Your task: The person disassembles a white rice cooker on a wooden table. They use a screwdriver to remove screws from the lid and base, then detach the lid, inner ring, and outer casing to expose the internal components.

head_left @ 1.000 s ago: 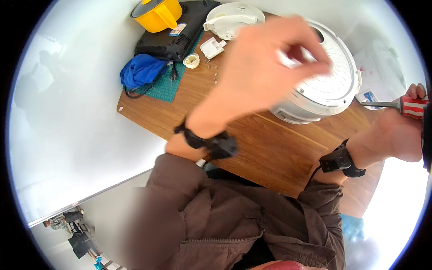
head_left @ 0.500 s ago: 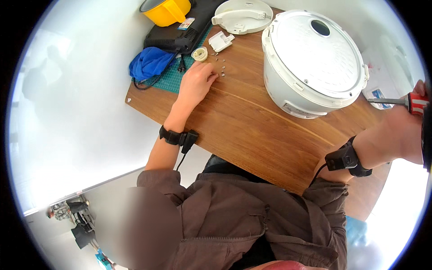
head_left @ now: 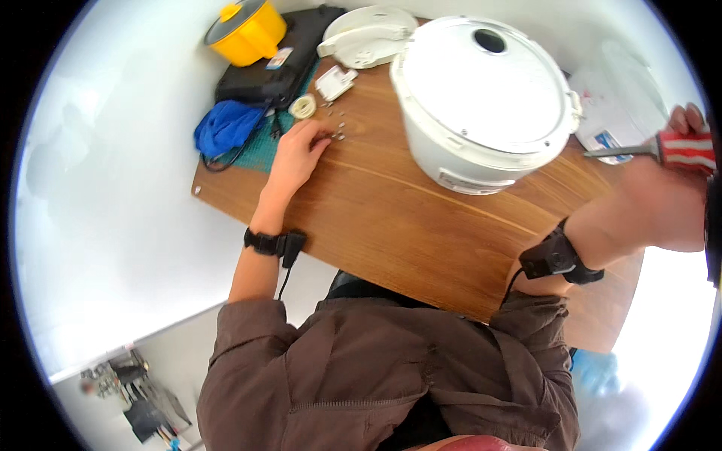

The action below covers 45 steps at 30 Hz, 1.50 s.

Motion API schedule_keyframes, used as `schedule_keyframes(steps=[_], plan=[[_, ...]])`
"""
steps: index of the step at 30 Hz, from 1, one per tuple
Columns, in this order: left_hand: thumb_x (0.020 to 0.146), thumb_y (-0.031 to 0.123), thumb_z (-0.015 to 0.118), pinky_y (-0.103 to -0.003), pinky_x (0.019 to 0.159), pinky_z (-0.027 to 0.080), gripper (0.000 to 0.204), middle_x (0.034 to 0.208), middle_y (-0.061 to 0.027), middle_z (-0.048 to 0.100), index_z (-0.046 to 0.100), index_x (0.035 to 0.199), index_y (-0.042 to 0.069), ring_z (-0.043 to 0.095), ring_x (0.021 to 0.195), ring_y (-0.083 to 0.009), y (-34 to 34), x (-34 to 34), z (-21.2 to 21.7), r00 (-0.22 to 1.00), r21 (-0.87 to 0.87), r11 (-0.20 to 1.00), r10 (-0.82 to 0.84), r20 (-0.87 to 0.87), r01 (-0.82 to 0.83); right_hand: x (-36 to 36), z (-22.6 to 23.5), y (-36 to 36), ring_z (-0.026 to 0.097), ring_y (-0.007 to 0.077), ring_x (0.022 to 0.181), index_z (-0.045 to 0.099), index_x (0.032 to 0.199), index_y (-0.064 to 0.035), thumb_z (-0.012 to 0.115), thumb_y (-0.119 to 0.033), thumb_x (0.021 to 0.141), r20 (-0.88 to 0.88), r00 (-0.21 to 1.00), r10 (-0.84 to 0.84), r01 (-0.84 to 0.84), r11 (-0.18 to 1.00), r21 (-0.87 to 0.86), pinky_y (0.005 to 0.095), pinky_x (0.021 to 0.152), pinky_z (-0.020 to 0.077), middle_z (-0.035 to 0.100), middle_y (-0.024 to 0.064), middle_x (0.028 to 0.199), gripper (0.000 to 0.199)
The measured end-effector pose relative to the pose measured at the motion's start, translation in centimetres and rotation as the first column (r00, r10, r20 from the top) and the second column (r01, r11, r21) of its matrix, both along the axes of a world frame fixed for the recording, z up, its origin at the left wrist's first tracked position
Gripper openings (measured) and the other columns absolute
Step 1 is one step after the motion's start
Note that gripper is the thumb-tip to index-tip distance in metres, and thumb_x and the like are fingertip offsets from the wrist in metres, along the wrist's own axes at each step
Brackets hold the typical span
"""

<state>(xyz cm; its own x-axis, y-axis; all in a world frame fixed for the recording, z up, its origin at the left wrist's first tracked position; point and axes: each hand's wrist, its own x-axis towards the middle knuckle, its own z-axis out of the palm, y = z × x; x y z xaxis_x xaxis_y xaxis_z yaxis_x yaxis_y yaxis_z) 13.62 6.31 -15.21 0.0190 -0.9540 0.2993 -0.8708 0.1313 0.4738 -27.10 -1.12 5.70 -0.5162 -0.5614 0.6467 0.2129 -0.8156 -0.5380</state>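
My left hand (head_left: 295, 154) rests at the left of the wooden table, its fingers bent and drawn close together beside some small screws (head_left: 341, 137). Whether a screw is between the fingertips is too small to make out. In my right hand (head_left: 650, 192), raised at the far right edge, is a screwdriver (head_left: 686, 151) with a red and white handle, its metal shaft pointing left. Between the two hands stands a large white rice cooker body (head_left: 462, 143), with a metal plate on top that has a dark round hole.
Beyond my left hand lie a small round cream part (head_left: 303, 107), a white plastic piece (head_left: 335, 83) and a white lid with a handle (head_left: 368, 37). A blue cloth (head_left: 229, 129), a green mat (head_left: 259, 154), a black case (head_left: 252, 84) and a yellow pot (head_left: 252, 37) sit left.
The whole view has shifted, so the table things appear further left. My left hand stays by the screws, fingers slightly moved. My right hand still holds the screwdriver.
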Motion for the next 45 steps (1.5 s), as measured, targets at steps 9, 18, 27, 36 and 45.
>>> schedule_keyframes(steps=[9, 18, 27, 36, 45], plan=[[0.085, -0.007, 0.071, -0.033, 0.077, 0.056, 0.035, 0.106, -0.0115, 0.069, 0.068, 0.119, 0.003, 0.068, 0.09, -0.0238, -0.2, -0.9, 0.3, 1.0, -0.065, 0.998, -0.02, -0.012, 0.019, -1.5, -1.1, -0.3, 0.064, 0.0206, 0.075, 0.056, 0.125, 0.007, 0.033, -0.035, 0.104, -0.069, 0.997, -0.038, 0.032, 0.995, -0.091, 0.0289, 0.066, 0.0497, 0.064, 0.0166, 0.095, 0.052], [0.088, 0.007, 0.076, -0.034, 0.087, 0.053, 0.033, 0.117, -0.0094, 0.07, 0.07, 0.12, 0.005, 0.065, 0.103, -0.0265, -2.7, -8.6, 13.6, 0.955, -0.564, 0.772, -0.257, 0.147, 0.294, -2.2, -1.0, -0.5, 0.066, 0.0301, 0.087, 0.056, 0.124, 0.0098, 0.026, -0.032, 0.102, -0.108, 0.99, -0.096, 0.083, 0.99, -0.112, 0.0358, 0.077, 0.0518, 0.065, 0.0264, 0.115, 0.056], [0.048, 0.066, 0.09, -0.049, 0.122, 0.028, 0.131, 0.153, -0.013, 0.047, 0.04, 0.156, 0.011, 0.038, 0.145, -0.0361, -7.6, -13.7, 17.9, 0.68, 0.129, 0.738, -0.665, 0.307, 0.663, -3.7, -1.5, -0.4, 0.063, 0.0288, 0.087, 0.055, 0.123, 0.0134, 0.026, -0.031, 0.102, -0.029, 0.998, -0.055, 0.05, 0.99, -0.133, 0.0335, 0.076, 0.0498, 0.064, 0.0293, 0.12, 0.057], [0.043, 0.045, 0.098, -0.048, 0.122, 0.029, 0.135, 0.155, -0.0108, 0.043, 0.036, 0.159, 0.013, 0.035, 0.146, -0.0357, -8.2, -14.7, 18.4, 0.622, 0.223, 0.719, -0.686, 0.377, 0.658, -7.6, -2.5, -0.8, 0.059, 0.0242, 0.088, 0.053, 0.124, 0.0184, 0.027, -0.03, 0.103, -0.049, 0.972, 0.231, -0.235, 0.964, -0.12, 0.0288, 0.075, 0.0471, 0.062, 0.0297, 0.122, 0.059], [0.047, 0.052, 0.095, -0.049, 0.121, 0.031, 0.133, 0.154, -0.0107, 0.041, 0.036, 0.16, 0.015, 0.038, 0.142, -0.0367, -8.3, -14.5, 18.7, 0.606, 0.247, 0.727, -0.676, 0.419, 0.64, -5.9, -2.2, -0.6, 0.062, 0.0276, 0.091, 0.05, 0.128, 0.0124, 0.026, -0.031, 0.104, -0.024, 0.996, 0.08, -0.083, 0.983, -0.164, 0.0316, 0.079, 0.051, 0.057, 0.0335, 0.131, 0.054]])
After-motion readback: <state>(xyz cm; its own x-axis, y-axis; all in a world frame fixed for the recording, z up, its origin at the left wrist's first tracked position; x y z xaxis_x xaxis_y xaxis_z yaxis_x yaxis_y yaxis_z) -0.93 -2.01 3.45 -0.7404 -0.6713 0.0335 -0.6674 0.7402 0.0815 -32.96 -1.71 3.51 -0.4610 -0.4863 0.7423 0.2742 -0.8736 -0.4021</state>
